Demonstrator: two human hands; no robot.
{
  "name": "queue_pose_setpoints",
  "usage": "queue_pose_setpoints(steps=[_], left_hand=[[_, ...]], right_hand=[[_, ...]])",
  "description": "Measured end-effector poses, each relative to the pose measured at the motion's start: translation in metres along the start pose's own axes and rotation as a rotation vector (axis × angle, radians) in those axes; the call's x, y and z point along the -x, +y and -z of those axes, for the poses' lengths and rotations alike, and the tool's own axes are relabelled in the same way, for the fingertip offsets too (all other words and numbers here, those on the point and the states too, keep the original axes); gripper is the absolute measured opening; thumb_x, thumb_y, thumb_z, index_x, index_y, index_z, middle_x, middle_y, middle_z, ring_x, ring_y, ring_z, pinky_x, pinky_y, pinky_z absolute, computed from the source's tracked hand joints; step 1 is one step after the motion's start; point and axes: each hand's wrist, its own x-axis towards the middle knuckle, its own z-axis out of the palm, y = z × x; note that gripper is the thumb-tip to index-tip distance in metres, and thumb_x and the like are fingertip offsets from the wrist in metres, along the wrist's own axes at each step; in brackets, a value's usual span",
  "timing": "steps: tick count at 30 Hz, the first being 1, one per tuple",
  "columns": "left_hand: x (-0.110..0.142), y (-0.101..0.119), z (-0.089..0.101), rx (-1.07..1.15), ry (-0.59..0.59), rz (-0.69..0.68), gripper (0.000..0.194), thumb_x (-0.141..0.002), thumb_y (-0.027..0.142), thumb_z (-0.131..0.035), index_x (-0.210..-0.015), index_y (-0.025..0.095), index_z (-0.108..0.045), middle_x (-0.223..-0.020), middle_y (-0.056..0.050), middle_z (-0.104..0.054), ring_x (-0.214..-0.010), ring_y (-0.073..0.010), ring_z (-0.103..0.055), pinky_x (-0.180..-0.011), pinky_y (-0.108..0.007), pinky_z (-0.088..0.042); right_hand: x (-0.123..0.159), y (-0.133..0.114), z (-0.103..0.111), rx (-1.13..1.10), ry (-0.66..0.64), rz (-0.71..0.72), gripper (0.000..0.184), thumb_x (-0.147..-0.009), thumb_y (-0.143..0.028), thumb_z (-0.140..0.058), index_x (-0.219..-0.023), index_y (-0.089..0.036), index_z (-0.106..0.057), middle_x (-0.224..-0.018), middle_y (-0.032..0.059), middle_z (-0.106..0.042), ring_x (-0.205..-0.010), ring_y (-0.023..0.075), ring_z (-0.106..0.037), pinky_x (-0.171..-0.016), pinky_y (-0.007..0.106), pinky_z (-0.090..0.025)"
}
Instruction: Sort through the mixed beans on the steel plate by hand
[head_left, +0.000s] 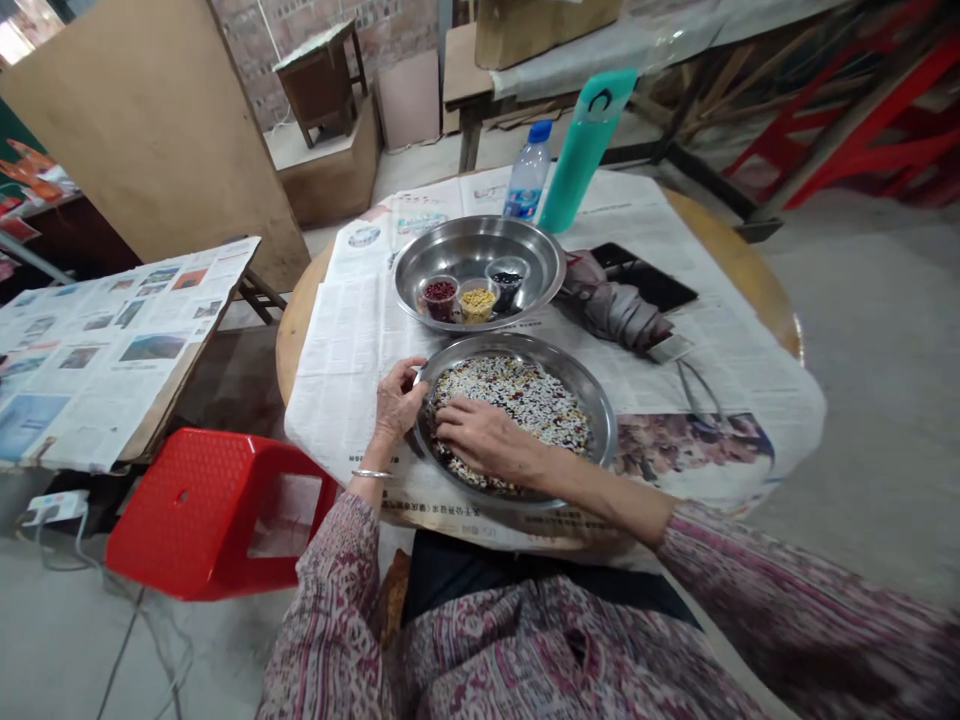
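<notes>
From the head view, the left hand [397, 400] curls in a narrow grip on the rim of a steel basin [596, 420] holding mixed beans and grains [517, 400]. The right hand [487, 435] lies open, its grip wide, pressing on the mix. The basin sits on a newspaper-covered round desk [739, 255], just below a second steel basin [480, 245] with three small cups [477, 300] of beans and seeds.

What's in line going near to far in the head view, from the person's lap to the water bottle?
Dark cloth on the lap → steel tray of mixed grains → steel tray with three small cups → plastic water bottle
</notes>
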Motion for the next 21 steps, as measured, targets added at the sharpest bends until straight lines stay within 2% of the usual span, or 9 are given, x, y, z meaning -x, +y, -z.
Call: queue_pose_setpoints(steps=[3,6,12,15,18,21], left_hand=[[-0.001,-0.001,-0.001,-0.008,0.003,0.013,0.033,-0.074,0.006,-0.060,-0.103,0.018,-0.069,-0.065,0.008,-0.051,-0.059,-0.0083,-0.046,-0.061,-0.020,-0.038],[-0.001,-0.002,-0.001,0.011,-0.002,0.014,0.034,-0.073,0.005,-0.060,-0.104,0.017,-0.069,-0.065,0.008,-0.051,-0.059,-0.0082,-0.045,-0.061,-0.020,-0.038],[0.000,-0.004,-0.001,0.039,-0.014,-0.007,0.035,-0.074,0.005,-0.059,-0.105,0.017,-0.069,-0.065,0.008,-0.047,-0.059,-0.0083,-0.041,-0.059,-0.020,-0.035],[-0.001,-0.003,-0.002,0.037,-0.006,0.010,0.035,-0.074,0.004,-0.059,-0.104,0.017,-0.069,-0.066,0.008,-0.048,-0.060,-0.0083,-0.042,-0.060,-0.020,-0.036],[0.000,-0.003,-0.003,0.018,0.004,0.022,0.035,-0.074,0.004,-0.058,-0.104,0.018,-0.069,-0.065,0.008,-0.048,-0.061,-0.0084,-0.043,-0.060,-0.020,-0.036],[0.000,-0.003,-0.003,0.006,0.006,0.009,0.035,-0.074,0.004,-0.059,-0.105,0.018,-0.070,-0.067,0.008,-0.050,-0.061,-0.0087,-0.045,-0.061,-0.020,-0.037]], right_hand=[[-0.015,0.021,0.006,0.052,0.030,-0.040,0.020,-0.097,-0.020,-0.053,-0.098,-0.016,-0.073,-0.113,0.0160,-0.070,-0.114,0.0299,-0.056,-0.097,0.046,-0.046],[-0.017,0.042,0.015,0.113,0.030,-0.131,0.023,-0.098,-0.023,-0.051,-0.101,-0.015,-0.072,-0.117,0.0173,-0.069,-0.113,0.0305,-0.055,-0.098,0.046,-0.045],[0.022,0.071,0.030,0.145,-0.005,-0.454,0.027,-0.095,-0.016,-0.047,-0.105,-0.017,-0.072,-0.110,0.0134,-0.069,-0.102,0.0244,-0.062,-0.089,0.036,-0.049],[0.041,0.072,0.029,0.027,0.040,-0.513,0.027,-0.098,-0.022,-0.047,-0.109,-0.017,-0.071,-0.110,0.0120,-0.070,-0.100,0.0234,-0.065,-0.094,0.037,-0.051],[0.046,0.059,0.025,-0.078,0.090,-0.450,0.033,-0.097,-0.039,-0.057,-0.120,-0.019,-0.068,-0.114,0.0116,-0.068,-0.104,0.0254,-0.066,-0.097,0.041,-0.052],[0.038,0.042,0.020,-0.090,0.060,-0.374,0.038,-0.090,-0.036,-0.065,-0.125,-0.021,-0.066,-0.117,0.0113,-0.065,-0.101,0.0246,-0.066,-0.094,0.039,-0.053]])
